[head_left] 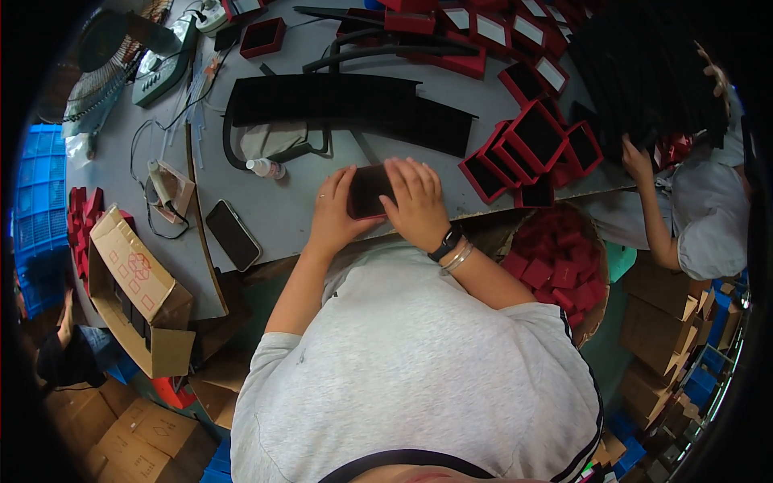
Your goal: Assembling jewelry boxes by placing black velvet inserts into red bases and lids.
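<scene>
Between my two hands, at the near edge of the table, is a small red box with a black inside [368, 191]. My left hand [332, 211] grips its left side, the thumb along the edge. My right hand [419, 205] closes on the right side, with fingers laid over the far corner and the thumb on the near part. Just beyond lie a black sheet [322, 103] and a second black piece [443, 121], both flat. A small white bottle [266, 168] lies tipped left of my left hand. To the right, red boxes with black insides [523, 149] are heaped.
A phone [233, 235] and a white corded tool [159, 183] lie at left, near a fan [101, 48]. An open carton [133, 266] stands at the left edge. Below the table at right is a basket of red boxes [555, 266]. A co-worker's hand [638, 161] touches a black stack.
</scene>
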A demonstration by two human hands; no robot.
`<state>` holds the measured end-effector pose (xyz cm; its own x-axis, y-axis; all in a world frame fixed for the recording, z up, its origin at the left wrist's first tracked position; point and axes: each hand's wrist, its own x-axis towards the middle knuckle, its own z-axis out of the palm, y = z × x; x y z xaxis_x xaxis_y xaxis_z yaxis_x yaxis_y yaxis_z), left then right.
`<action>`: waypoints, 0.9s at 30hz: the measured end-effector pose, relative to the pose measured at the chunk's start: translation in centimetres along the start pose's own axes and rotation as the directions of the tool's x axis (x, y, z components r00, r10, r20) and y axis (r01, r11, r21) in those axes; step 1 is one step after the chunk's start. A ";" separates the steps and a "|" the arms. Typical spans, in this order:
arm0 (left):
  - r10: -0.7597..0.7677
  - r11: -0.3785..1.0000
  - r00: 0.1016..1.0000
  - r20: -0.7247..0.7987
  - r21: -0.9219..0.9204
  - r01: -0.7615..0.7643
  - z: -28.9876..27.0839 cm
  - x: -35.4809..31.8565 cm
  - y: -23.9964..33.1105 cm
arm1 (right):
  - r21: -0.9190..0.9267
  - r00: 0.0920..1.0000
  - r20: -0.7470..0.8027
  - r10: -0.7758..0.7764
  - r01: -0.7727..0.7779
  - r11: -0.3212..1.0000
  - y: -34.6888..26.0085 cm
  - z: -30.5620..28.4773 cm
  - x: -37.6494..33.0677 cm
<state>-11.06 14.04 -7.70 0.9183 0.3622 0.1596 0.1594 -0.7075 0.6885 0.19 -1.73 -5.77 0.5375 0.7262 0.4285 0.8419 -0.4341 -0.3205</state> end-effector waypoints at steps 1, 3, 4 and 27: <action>-0.017 1.000 1.000 0.009 0.001 0.017 0.0 -0.1 -0.1 | -0.024 0.989 0.129 -0.071 0.075 0.997 -0.1 -0.3 -0.6; 0.008 1.000 1.000 0.016 0.019 -0.008 0.1 -0.2 -0.4 | -0.053 0.958 0.269 -0.100 0.118 0.992 -0.6 -0.7 -1.6; 0.035 0.999 0.999 0.017 0.039 -0.036 0.1 -0.2 -0.6 | -0.054 0.958 0.271 -0.093 0.112 0.992 -0.7 -0.7 -1.7; 0.184 0.856 0.924 0.335 0.406 -0.319 -4.8 1.4 3.0 | 0.198 0.921 0.256 -0.296 0.249 0.948 0.2 -0.7 -0.8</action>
<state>-11.08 15.36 -2.01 0.9993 0.0006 0.0372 -0.0088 -0.9679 0.2513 -0.03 -2.76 -5.56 0.2340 0.9330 0.2732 0.9230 -0.1249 -0.3639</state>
